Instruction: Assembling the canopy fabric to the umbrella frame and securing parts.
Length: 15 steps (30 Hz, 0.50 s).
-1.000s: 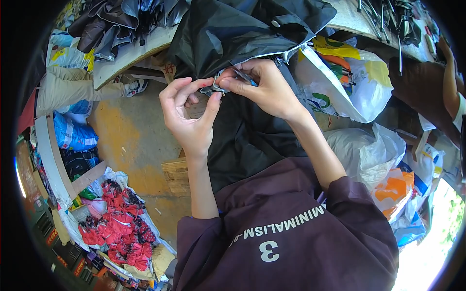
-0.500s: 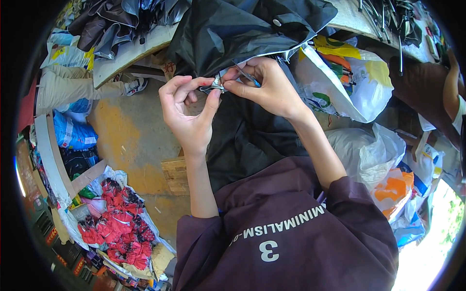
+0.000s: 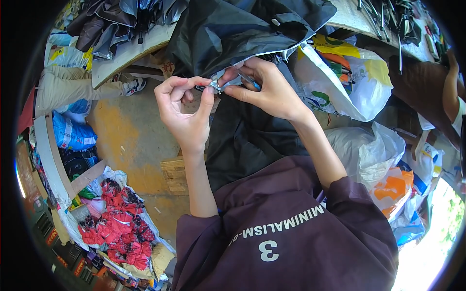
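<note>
A black umbrella canopy (image 3: 242, 29) hangs from the workbench edge down in front of me. My left hand (image 3: 182, 109) pinches a small silvery tip of the canopy (image 3: 216, 86) between thumb and forefinger. My right hand (image 3: 267, 89) meets it from the right, fingers closed on the same silver-lined fabric edge and a thin rib (image 3: 247, 77). Both hands touch at the tip, in front of the black cloth (image 3: 242, 140) that drapes down toward my lap.
A wooden bench (image 3: 131, 48) carries folded dark umbrellas (image 3: 121, 19). White printed plastic bags (image 3: 349, 82) sit to the right, more bags (image 3: 388, 165) lower right. A pile of red umbrellas (image 3: 116, 223) lies on the floor at left. Another person's arm (image 3: 449, 92) shows far right, and legs (image 3: 77, 87) far left.
Both hands have shifted slightly along the canopy edge, staying together on the silvery tip; the fabric has barely moved.
</note>
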Available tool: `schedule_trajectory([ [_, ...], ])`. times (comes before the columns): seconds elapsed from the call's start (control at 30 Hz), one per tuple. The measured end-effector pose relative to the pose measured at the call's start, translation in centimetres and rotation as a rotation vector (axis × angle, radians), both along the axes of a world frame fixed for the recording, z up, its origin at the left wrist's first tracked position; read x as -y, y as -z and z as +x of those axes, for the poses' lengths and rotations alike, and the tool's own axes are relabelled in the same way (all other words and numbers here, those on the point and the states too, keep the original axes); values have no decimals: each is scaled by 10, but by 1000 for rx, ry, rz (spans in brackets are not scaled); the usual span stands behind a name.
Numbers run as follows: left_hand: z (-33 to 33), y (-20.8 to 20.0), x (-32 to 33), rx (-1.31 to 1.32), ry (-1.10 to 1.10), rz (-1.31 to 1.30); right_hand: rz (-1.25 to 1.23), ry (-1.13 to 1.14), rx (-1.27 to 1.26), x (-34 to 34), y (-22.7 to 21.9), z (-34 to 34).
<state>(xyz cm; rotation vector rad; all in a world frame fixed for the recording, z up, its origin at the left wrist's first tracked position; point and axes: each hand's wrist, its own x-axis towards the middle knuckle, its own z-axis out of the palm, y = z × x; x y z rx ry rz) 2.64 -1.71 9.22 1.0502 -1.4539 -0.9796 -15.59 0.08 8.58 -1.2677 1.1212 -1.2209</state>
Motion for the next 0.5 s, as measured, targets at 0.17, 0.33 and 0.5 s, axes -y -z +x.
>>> schedule_trajectory([
  [0.17,3,1,2,28,-12,-26,5,-244,-120,-10,8,-11],
  [0.33,13,2,3,36,-9,-33,97,-69,-337,-42,2,-47],
  [0.5,11,0,6,84,-21,-66,115,278,-661,-80,53,-77],
])
